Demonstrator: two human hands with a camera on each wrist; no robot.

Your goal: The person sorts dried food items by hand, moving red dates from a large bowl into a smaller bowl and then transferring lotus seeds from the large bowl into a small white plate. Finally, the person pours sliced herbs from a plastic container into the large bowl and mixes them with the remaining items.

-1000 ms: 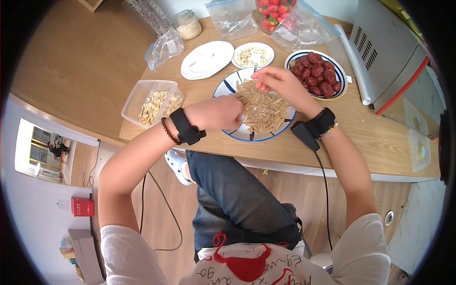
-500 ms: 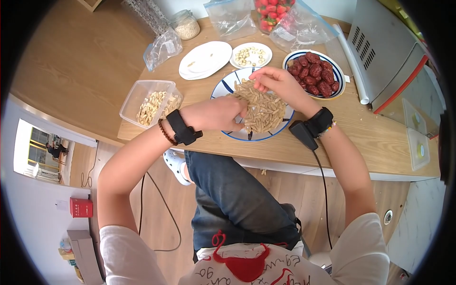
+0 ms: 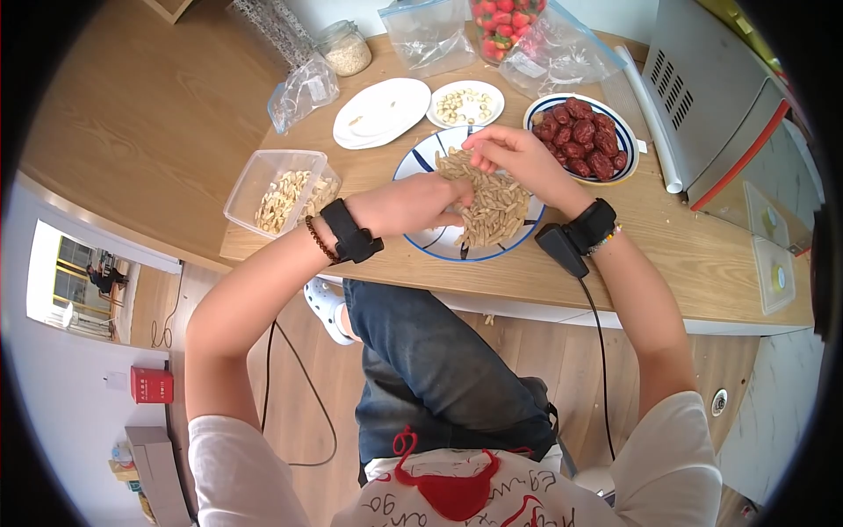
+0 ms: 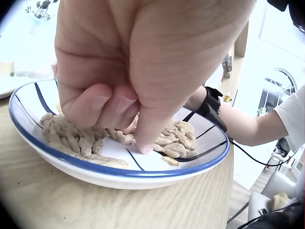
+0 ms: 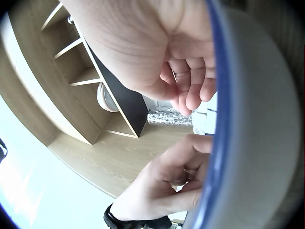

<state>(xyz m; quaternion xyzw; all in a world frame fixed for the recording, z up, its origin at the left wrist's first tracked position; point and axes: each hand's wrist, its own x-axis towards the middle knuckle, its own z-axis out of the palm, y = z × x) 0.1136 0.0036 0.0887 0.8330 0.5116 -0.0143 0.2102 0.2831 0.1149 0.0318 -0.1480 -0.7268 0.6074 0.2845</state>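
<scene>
A white plate with a blue rim (image 3: 421, 241) holds a pile of pale tan, elongated dried pieces (image 3: 502, 211). My left hand (image 3: 413, 204) reaches into the pile from the left, thumb and index finger apart. In the left wrist view two of its fingers (image 4: 97, 102) are curled, and the thumb tip presses down on a bare part of the plate. Over the plate's far right side hovers my right hand (image 3: 518, 158), fingers loosely bent. Its thumb lies close to the fingers in the right wrist view, with no held piece showing.
To the left stands a clear plastic box (image 3: 248, 189) of pale chips. Behind are an oval white plate (image 3: 395, 101), a small plate of round seeds (image 3: 435, 112), plastic bags (image 3: 430, 44) and a jar (image 3: 344, 48). Red dates (image 3: 580, 132) fill a bowl at right, beside a grey appliance (image 3: 711, 79).
My left hand has shifted right, further into the pile, its thumb and index finger spreading from a tighter curl. The right hand has stayed nearly in place.
</scene>
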